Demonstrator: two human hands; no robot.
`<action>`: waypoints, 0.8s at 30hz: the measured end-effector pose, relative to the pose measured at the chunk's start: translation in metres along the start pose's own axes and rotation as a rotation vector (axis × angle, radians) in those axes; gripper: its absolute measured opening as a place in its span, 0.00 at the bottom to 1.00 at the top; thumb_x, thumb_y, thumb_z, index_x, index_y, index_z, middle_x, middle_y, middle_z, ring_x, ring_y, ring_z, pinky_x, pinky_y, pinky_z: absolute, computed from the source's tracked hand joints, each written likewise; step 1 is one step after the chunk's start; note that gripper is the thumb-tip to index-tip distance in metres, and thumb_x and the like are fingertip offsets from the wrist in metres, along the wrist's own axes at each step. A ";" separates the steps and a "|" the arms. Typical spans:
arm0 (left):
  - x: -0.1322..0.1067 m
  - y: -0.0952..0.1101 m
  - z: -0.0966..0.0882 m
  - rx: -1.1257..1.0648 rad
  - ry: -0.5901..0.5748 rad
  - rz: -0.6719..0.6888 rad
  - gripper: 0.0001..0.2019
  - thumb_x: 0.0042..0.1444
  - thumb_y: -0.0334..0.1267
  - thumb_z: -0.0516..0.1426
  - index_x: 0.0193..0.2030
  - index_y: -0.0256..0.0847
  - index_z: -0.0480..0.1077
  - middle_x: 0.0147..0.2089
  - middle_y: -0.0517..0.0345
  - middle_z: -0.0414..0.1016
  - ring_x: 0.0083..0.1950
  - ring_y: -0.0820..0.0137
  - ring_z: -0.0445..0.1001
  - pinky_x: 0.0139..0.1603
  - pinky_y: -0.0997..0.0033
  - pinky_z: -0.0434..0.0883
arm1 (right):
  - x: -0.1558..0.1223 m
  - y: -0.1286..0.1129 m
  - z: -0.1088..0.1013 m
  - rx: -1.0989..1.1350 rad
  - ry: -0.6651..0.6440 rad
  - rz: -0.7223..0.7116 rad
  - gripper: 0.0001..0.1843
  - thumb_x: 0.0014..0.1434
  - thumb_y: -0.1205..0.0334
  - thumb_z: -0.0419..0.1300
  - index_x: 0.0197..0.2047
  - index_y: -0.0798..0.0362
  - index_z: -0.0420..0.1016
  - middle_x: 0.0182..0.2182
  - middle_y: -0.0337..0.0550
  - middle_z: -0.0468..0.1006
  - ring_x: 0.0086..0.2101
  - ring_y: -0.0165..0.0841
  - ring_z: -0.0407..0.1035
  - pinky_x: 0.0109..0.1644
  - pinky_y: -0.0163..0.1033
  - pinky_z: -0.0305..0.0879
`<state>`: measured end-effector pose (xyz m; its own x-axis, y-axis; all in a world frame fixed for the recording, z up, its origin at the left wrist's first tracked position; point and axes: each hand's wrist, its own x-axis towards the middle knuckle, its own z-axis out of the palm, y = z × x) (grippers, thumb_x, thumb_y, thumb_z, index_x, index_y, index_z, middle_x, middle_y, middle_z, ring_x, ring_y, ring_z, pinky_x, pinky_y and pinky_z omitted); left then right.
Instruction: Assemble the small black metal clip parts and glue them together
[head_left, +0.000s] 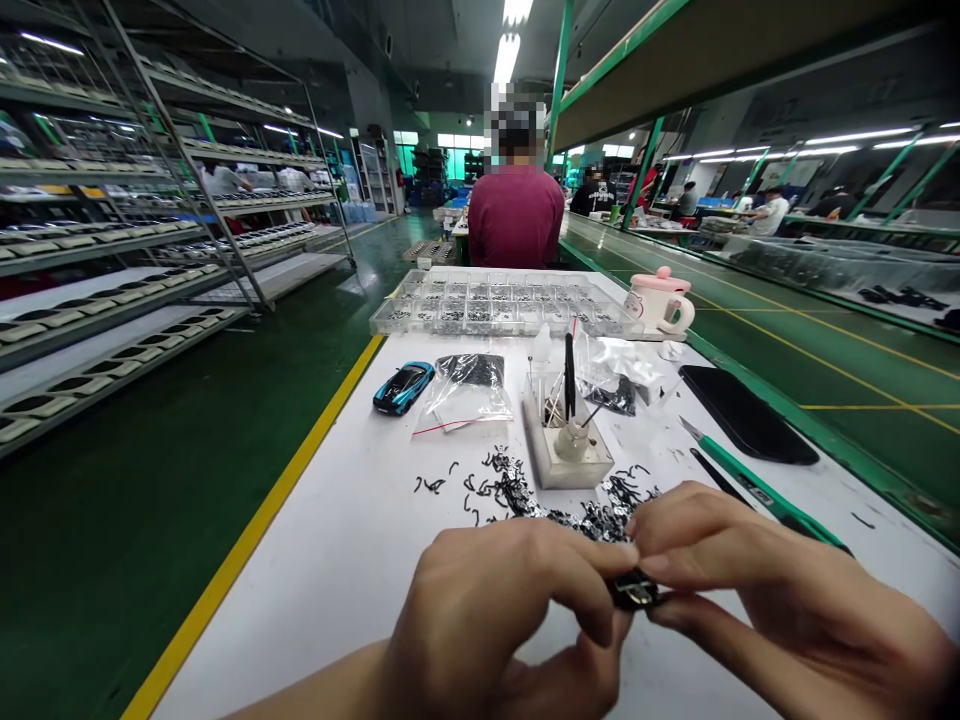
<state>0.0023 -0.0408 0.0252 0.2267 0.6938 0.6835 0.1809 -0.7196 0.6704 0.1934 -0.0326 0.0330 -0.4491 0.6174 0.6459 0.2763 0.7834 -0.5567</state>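
Between my two hands is a small dark part with a shiny, gold-toned edge (pixel 636 592); its kind is unclear and my fingers cover much of it. My left hand (pixel 517 600) pinches it from the left, with the forefinger along its top. From the right, the thumb and fingers of my right hand (pixel 757 570) are closed on it too. Just beyond the hands lies a loose heap of small black and silvery pieces (pixel 517 490). Behind the heap stands a white box (pixel 574 470) holding a small bottle, black tweezers (pixel 570 375) and thin sticks.
A blue toy car (pixel 403 388) and a zip bag of black pieces (pixel 469 385) lie left. At right are a green craft knife (pixel 757 485), a black phone (pixel 746 412) and a pink-lidded mug (pixel 658 303). Clear compartment trays (pixel 495 325) line the back; a seated person (pixel 516 215) is beyond.
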 end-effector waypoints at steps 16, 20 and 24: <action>0.015 0.003 -0.005 0.069 -0.045 -0.099 0.09 0.50 0.44 0.63 0.26 0.46 0.70 0.29 0.56 0.78 0.34 0.63 0.80 0.28 0.73 0.77 | 0.000 0.001 -0.001 -0.088 -0.051 0.012 0.07 0.60 0.68 0.60 0.43 0.51 0.70 0.35 0.39 0.77 0.41 0.30 0.72 0.45 0.31 0.72; 0.014 0.005 -0.004 0.101 -0.047 -0.074 0.10 0.50 0.44 0.63 0.24 0.46 0.69 0.30 0.56 0.78 0.33 0.64 0.79 0.27 0.73 0.77 | 0.000 0.000 -0.001 -0.030 -0.064 0.079 0.07 0.61 0.67 0.59 0.44 0.50 0.70 0.36 0.38 0.76 0.42 0.30 0.72 0.44 0.31 0.72; 0.013 0.005 -0.004 0.134 -0.050 -0.051 0.11 0.51 0.43 0.63 0.22 0.46 0.68 0.30 0.56 0.78 0.32 0.64 0.79 0.26 0.74 0.76 | 0.001 -0.002 -0.003 -0.022 -0.083 0.064 0.04 0.62 0.66 0.58 0.42 0.50 0.71 0.35 0.37 0.77 0.40 0.28 0.72 0.45 0.29 0.71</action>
<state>0.0021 -0.0359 0.0386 0.2606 0.7299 0.6319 0.3193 -0.6829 0.6571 0.1944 -0.0332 0.0364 -0.4982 0.6592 0.5632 0.3249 0.7442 -0.5836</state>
